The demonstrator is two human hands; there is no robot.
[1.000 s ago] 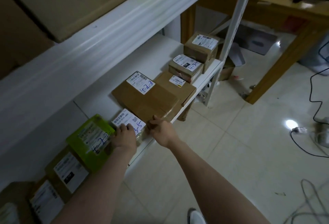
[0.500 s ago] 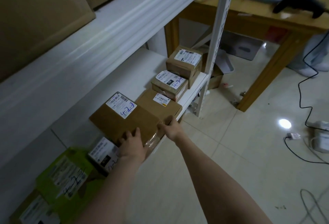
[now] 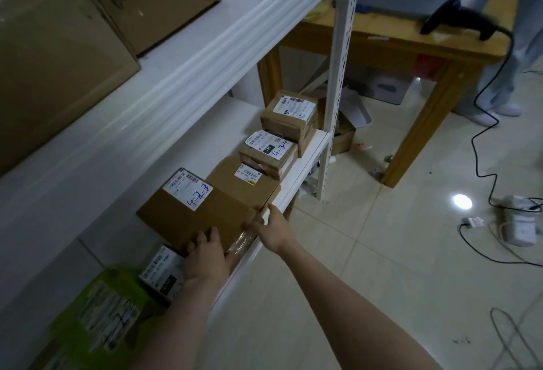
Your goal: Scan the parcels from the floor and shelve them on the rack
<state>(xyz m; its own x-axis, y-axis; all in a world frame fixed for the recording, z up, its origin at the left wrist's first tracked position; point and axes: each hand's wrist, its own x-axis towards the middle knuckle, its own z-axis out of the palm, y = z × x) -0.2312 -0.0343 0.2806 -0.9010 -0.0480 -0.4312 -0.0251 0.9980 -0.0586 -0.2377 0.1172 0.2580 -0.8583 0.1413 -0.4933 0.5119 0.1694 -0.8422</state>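
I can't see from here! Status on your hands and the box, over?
Left hand flat on labelled box. Right hand at its corner. Box on shelf, parcels either side.

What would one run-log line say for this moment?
step: shelving parcel | left hand: rests on brown box top | right hand: touches box corner | box: on lower shelf

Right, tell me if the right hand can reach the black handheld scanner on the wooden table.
Probably not. The right hand is down at the brown cardboard box on the lower shelf; the black scanner lies far beyond the rack's white upright.
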